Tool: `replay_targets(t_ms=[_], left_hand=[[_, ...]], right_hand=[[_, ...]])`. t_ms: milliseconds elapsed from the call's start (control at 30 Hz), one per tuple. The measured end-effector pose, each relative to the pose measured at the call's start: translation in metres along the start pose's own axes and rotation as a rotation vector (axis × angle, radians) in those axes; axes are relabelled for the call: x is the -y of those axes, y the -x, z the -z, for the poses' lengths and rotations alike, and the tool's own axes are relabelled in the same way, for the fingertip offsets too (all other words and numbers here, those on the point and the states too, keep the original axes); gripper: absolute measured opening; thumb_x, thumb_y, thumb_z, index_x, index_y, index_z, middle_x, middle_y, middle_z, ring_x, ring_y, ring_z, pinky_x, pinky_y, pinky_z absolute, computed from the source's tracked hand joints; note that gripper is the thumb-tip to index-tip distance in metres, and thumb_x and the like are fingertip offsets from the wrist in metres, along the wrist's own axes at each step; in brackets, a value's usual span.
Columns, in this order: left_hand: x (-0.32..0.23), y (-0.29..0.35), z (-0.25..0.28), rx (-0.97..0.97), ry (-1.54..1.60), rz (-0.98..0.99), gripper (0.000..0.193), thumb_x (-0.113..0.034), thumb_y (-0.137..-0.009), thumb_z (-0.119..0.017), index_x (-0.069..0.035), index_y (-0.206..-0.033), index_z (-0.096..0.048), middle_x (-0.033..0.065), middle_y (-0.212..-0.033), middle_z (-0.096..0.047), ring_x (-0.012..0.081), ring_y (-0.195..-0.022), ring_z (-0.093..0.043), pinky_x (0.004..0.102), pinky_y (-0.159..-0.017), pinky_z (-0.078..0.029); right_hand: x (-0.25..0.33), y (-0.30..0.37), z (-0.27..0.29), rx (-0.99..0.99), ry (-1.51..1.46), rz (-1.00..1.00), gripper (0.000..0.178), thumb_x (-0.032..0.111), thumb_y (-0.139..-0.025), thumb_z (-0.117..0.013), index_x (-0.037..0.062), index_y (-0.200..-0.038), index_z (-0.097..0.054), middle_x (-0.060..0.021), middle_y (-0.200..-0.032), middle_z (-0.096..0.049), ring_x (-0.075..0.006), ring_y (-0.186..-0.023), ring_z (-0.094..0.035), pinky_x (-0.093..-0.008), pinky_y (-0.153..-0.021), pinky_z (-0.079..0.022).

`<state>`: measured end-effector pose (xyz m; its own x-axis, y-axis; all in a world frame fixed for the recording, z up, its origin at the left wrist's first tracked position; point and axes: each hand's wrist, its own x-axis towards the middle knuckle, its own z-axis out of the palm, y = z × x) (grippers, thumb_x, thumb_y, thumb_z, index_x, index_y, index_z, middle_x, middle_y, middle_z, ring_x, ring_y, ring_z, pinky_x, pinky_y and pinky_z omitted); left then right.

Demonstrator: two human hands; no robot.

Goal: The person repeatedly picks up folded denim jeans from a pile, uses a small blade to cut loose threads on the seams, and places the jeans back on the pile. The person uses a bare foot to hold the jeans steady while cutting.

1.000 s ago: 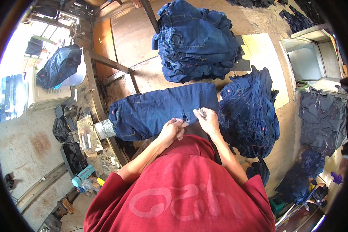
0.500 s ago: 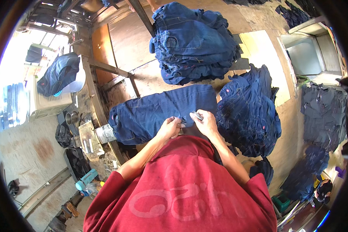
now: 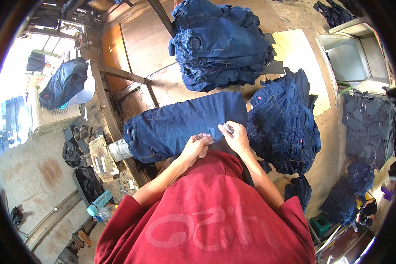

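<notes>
In front of me a pair of dark blue jeans point(image 3: 171, 123) lies stretched lengthwise over a long form. A pale, scuffed patch point(image 3: 210, 131) shows on the denim near its close edge. My right hand point(image 3: 236, 138) pinches a small grey piece point(image 3: 227, 128), too small to name, just right of that patch. Close to the patch's left side, my left hand point(image 3: 197, 147) has its fingers curled together at the close edge of the denim. What those fingers hold, if anything, is hidden.
Beyond the form stands a tall pile of folded jeans point(image 3: 220, 39); a heap of jeans point(image 3: 286, 123) lies to the right. A wooden frame point(image 3: 108, 97) and a metal cup point(image 3: 80, 133) are on the left. Dark garments point(image 3: 368, 127) lie far right.
My left hand has shifted slightly down and left of the pale patch, leaving more of it in sight. The right hand stays close by with the grey piece. The whole view has shifted a little.
</notes>
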<state>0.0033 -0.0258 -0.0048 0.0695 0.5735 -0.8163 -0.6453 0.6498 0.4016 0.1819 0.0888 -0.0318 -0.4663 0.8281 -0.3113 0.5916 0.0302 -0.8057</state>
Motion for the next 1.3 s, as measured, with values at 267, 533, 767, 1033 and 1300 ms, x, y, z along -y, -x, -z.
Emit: replay_targets(t_ms=[267,533,767,1033,1300], left_hand=[[-0.002,0.004,0.013,0.003,0.195,0.139,0.017,-0.017,-0.112,-0.052,-0.004,-0.107,-0.062,0.0080,-0.094,-0.070,0.0068,-0.048,-0.039,0.0258,-0.046,-0.034],[-0.026,0.039,0.057,-0.497,-0.704,-0.787,0.033,-0.006,-0.104,-0.064,0.002,-0.136,-0.062,0.0133,-0.120,-0.073,0.0189,-0.089,-0.073,0.0352,-0.082,-0.061],[-0.051,0.048,0.227,-1.343,-0.898,-0.627,0.037,-0.030,-0.109,-0.065,0.000,-0.128,-0.076,0.0279,-0.121,-0.075,0.0417,-0.113,-0.072,0.0460,-0.100,-0.054],[-0.095,0.004,0.173,-0.971,-0.973,-1.068,0.035,-0.025,-0.109,-0.066,0.001,-0.131,-0.074,0.0222,-0.136,-0.072,0.0349,-0.128,-0.066,0.0422,-0.114,-0.047],[0.065,0.056,0.093,-1.121,-1.249,-0.700,0.051,-0.030,-0.087,-0.092,0.001,-0.116,-0.064,0.0277,-0.168,-0.037,0.0515,-0.151,-0.036,0.0600,-0.123,-0.033]], right_hand=[[-0.004,-0.002,-0.002,0.018,-0.079,-0.022,0.050,0.034,-0.102,-0.077,0.0013,-0.073,-0.053,-0.0097,-0.060,-0.046,-0.0179,-0.056,-0.039,-0.0412,-0.055,-0.035],[-0.032,0.004,-0.009,-0.317,-0.187,-0.084,0.039,0.035,-0.100,-0.082,0.0021,-0.086,-0.068,-0.0063,-0.069,-0.063,-0.0144,-0.062,-0.053,-0.0366,-0.062,-0.048],[-0.076,0.009,0.007,-0.181,-1.164,-1.022,0.053,0.066,-0.096,-0.077,0.0213,-0.087,-0.049,0.0088,-0.055,-0.027,-0.0062,-0.042,-0.031,-0.0257,-0.041,-0.024],[-0.120,-0.024,0.016,-0.262,-1.160,-1.012,0.049,0.044,-0.106,-0.073,0.0234,-0.072,-0.044,0.0079,-0.055,-0.032,-0.0090,-0.042,-0.032,-0.0289,-0.043,-0.031],[-0.181,-0.102,0.107,-0.507,-1.150,-0.849,0.064,0.059,-0.102,-0.073,0.0231,-0.063,-0.038,0.0067,-0.056,-0.034,-0.0115,-0.047,-0.036,-0.0292,-0.050,-0.036]])
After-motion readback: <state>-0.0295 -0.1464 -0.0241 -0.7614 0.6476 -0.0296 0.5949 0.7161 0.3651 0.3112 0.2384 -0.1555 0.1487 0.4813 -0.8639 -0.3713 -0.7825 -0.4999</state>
